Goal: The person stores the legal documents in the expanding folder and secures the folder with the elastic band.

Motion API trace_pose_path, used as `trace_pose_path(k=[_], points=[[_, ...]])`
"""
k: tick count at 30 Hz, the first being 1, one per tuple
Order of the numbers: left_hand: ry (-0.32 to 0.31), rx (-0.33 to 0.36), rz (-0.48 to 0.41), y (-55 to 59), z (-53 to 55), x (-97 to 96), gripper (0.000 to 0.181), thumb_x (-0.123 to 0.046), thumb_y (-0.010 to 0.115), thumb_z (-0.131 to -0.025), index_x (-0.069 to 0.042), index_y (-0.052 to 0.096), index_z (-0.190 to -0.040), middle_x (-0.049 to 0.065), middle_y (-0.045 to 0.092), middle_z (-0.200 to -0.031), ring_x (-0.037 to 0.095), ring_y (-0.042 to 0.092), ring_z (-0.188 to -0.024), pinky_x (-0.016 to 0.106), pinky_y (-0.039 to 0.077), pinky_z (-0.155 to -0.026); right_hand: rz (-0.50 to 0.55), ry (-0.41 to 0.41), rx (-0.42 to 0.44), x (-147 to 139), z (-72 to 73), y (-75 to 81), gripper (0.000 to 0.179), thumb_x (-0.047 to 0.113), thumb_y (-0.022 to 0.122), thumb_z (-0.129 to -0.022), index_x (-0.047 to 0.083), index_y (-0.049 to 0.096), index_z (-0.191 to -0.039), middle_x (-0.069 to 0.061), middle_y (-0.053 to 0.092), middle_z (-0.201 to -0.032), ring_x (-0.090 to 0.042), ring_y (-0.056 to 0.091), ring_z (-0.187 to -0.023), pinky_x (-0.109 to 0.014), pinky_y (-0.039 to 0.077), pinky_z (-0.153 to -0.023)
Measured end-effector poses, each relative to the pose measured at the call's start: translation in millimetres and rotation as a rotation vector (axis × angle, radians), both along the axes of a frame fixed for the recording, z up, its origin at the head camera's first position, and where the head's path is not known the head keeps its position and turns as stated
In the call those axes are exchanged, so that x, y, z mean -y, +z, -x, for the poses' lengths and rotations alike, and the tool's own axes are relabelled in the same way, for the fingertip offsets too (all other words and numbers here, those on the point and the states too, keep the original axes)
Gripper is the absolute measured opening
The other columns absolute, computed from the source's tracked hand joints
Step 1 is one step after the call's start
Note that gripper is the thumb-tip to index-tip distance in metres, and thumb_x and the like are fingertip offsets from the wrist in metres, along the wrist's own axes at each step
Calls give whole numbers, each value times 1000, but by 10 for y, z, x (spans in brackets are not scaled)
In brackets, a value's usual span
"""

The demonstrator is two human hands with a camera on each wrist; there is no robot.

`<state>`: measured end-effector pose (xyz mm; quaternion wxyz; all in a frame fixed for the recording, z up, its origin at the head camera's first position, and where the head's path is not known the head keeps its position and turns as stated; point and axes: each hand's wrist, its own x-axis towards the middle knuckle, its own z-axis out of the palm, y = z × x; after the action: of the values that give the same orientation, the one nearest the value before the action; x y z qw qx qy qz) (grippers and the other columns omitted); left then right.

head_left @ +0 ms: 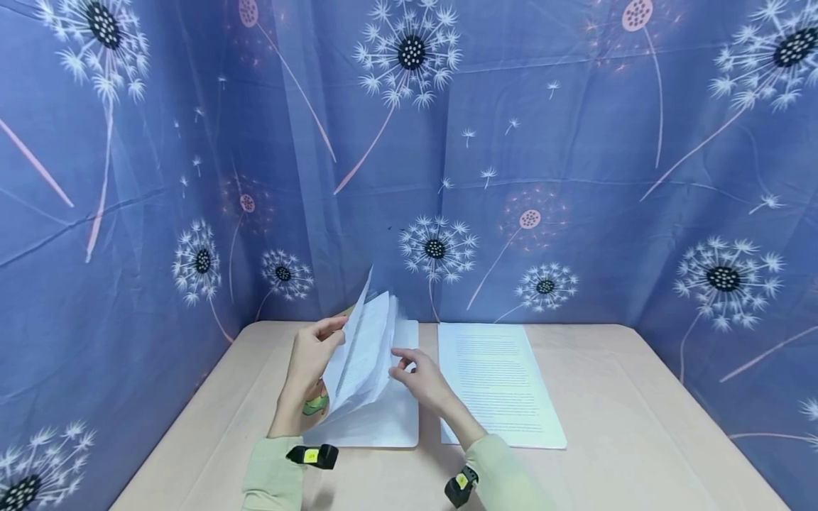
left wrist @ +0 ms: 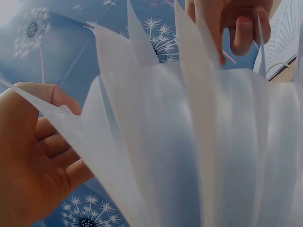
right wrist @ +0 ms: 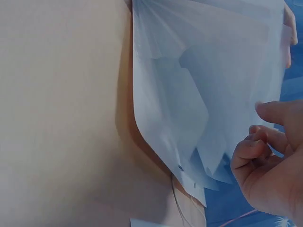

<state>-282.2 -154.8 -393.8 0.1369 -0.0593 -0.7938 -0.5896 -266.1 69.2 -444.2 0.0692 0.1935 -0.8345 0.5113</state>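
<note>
Standing raised and fanned out, the clear leaves of a folder are spread between two hands, left of centre on the worktop. The outermost left leaf is pinched at its edge by the fingers of the left hand. The fingers of the right hand are loosely curled beside the leaves' right edges, a narrow gap being left between thumb and forefinger; no leaf is seen gripped there. White printed paper is seen inside the leaves, and a green patch is shown on the folder's left side. Just to the right, apart from the folder, a printed sheet is laid flat, partly covered by the right forearm. Each wrist is banded in black over a pale green sleeve. The worktop is surrounded by a blue dandelion-patterned curtain.
</note>
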Motion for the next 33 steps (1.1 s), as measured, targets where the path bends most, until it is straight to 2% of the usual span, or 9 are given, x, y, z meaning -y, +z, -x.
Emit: trace_pose_path(k=[10, 18, 25, 28, 33], points=[[4, -5, 16, 2, 9, 15, 33, -12, 60, -91, -11, 72, -121, 9, 73, -118, 21, 70, -99, 21, 52, -79, -10, -47, 51, -213, -48, 63, 37, 17, 62, -95, 2, 64, -129, -5, 59, -95, -17, 51, -85, -22, 41, -72], [3, -3, 15, 3, 1, 8, 34, -11, 59, -90, -9, 71, -122, 10, 73, -119, 23, 70, -100, 20, 52, -79, 36, -73, 61, -352, -87, 74, 32, 12, 63, -94, 4, 67, -124, -5, 61, -93, -16, 53, -85, -20, 42, -72], [5, -3, 28, -1, -16, 14, 33, -13, 60, -91, -12, 72, -121, 9, 73, -117, 17, 70, -94, 22, 53, -80, 68, -62, 114, -484, -86, 21, 32, 11, 61, -96, 4, 64, -127, -10, 61, -94, -9, 46, -53, -20, 41, -51], [7, -6, 36, -5, -15, 16, 33, -12, 59, -91, -13, 72, -121, 9, 74, -115, 16, 70, -92, 23, 52, -80, 67, -65, 118, -540, -84, -4, 32, 11, 61, -96, 4, 64, -127, -10, 61, -95, -9, 47, -53, -21, 40, -50], [-4, -3, 12, -7, -2, 8, 33, -11, 60, -90, -11, 72, -121, 10, 73, -118, 20, 70, -97, 21, 52, -80, 59, -81, 136, -635, -97, -17, 32, 12, 61, -96, 7, 65, -128, -9, 62, -96, -10, 47, -54, -21, 39, -50]])
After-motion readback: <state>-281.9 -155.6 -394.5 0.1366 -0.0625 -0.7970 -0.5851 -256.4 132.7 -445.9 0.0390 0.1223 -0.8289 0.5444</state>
